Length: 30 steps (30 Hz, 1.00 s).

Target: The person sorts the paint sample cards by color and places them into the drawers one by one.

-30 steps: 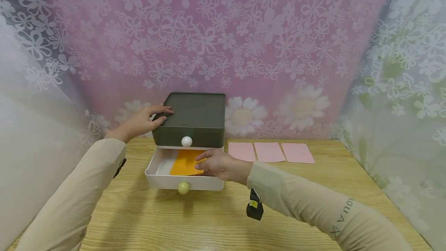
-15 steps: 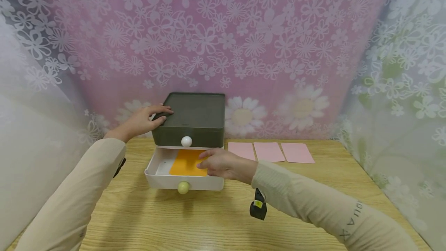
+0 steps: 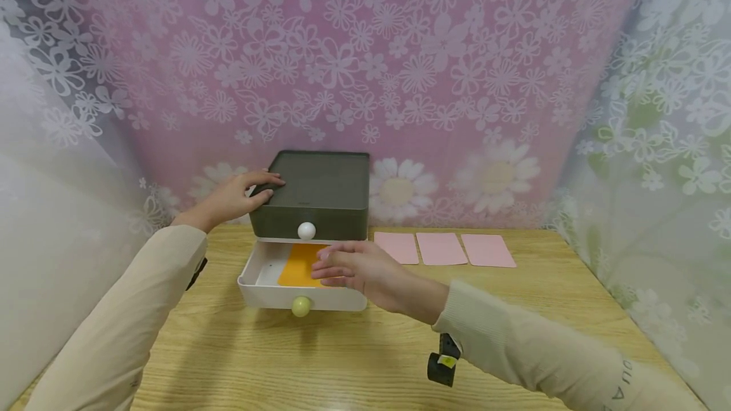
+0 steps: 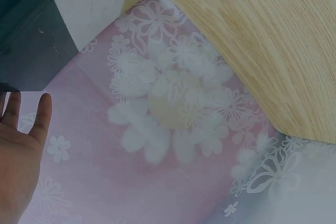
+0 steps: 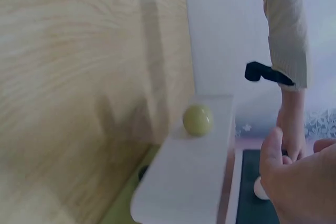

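My left hand (image 3: 231,200) rests on the left edge of the dark green top (image 3: 325,179) of a small drawer unit. In the left wrist view, fingertips (image 4: 41,111) of that hand show at the unit's edge. Beneath the green section, a white drawer (image 3: 268,297) with a pale yellow knob (image 3: 301,306) is pulled out. Inside it an orange sheet (image 3: 299,265) lies flat, its right part hidden by my right hand (image 3: 365,274). That hand hovers above the drawer's right side, fingers loosely extended, with nothing visible in it.
Three pink cards (image 3: 441,249) lie in a row to the unit's right on the wooden table (image 3: 320,360). A white knob (image 3: 306,231) sits on the green section. Flowered curtain (image 3: 400,81) encloses the back and sides.
The orange sheet, first tilted near my right fingers, now lies flat in the drawer. My right hand has let go and lifted, its wrist drawing back toward me. My left hand stays put.
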Motion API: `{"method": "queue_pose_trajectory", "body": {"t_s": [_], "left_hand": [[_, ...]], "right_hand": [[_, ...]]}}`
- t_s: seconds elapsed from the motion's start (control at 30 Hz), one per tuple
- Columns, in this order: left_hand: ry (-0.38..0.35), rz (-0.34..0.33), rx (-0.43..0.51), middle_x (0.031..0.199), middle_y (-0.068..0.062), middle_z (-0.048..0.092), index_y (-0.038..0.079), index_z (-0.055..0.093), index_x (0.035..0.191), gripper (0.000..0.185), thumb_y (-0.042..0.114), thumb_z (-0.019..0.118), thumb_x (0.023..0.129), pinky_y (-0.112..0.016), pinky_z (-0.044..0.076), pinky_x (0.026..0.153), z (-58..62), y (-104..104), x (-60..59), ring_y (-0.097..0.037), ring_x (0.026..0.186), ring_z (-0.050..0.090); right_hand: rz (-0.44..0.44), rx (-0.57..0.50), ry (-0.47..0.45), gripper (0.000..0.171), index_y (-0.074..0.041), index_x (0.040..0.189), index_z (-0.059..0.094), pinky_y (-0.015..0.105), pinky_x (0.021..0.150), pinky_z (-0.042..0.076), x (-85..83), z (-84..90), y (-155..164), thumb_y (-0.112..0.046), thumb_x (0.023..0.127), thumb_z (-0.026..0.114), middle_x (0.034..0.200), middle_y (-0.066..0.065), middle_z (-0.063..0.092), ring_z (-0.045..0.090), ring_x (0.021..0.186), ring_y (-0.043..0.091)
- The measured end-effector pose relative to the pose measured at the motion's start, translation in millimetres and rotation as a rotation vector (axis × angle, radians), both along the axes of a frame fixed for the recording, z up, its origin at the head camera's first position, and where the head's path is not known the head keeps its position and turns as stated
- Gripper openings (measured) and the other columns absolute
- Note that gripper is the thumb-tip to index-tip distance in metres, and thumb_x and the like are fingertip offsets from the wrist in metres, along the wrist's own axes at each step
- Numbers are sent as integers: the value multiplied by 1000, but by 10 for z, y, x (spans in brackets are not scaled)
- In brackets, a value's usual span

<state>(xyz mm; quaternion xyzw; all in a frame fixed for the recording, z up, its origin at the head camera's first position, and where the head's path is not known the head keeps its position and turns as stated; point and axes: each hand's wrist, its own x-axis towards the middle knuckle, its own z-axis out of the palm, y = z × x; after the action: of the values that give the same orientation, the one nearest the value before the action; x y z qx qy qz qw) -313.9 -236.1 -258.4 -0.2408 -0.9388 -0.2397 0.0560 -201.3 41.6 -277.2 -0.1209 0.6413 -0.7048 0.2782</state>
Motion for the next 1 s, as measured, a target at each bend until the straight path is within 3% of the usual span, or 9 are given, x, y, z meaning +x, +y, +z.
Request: {"method": "queue_pose_trajectory", "body": {"t_s": [0.27,0.43,0.73,1.0], "left_hand": [[7,3,-3,141,-11,42,14,55,127,35,22,48,94,-57,22,107,-7,6,-1,-35,137,23],[12,11,-9,141,-10,42,15,55,127,35,21,48,94,-56,22,107,-13,1,-6,-35,137,24],[9,-7,-19,142,-10,41,14,53,129,35,21,46,95,-56,26,106,-29,-14,-13,-35,137,25],[7,-6,-4,142,-11,41,14,53,129,36,22,47,95,-57,23,106,-32,-13,-26,-36,137,23]], "right_hand": [[192,-4,-132,34,12,112,54,36,89,50,241,-363,-41,-16,94,47,97,14,67,66,89,20],[163,-12,-224,44,12,110,54,37,90,49,285,-643,-130,-29,95,46,100,18,65,65,94,25],[130,-204,-369,59,18,122,43,45,104,35,232,-928,-308,-35,97,39,122,35,50,53,114,38],[51,-315,-388,56,16,118,47,42,104,37,210,-985,-399,-34,93,42,109,23,61,59,108,31]]}}
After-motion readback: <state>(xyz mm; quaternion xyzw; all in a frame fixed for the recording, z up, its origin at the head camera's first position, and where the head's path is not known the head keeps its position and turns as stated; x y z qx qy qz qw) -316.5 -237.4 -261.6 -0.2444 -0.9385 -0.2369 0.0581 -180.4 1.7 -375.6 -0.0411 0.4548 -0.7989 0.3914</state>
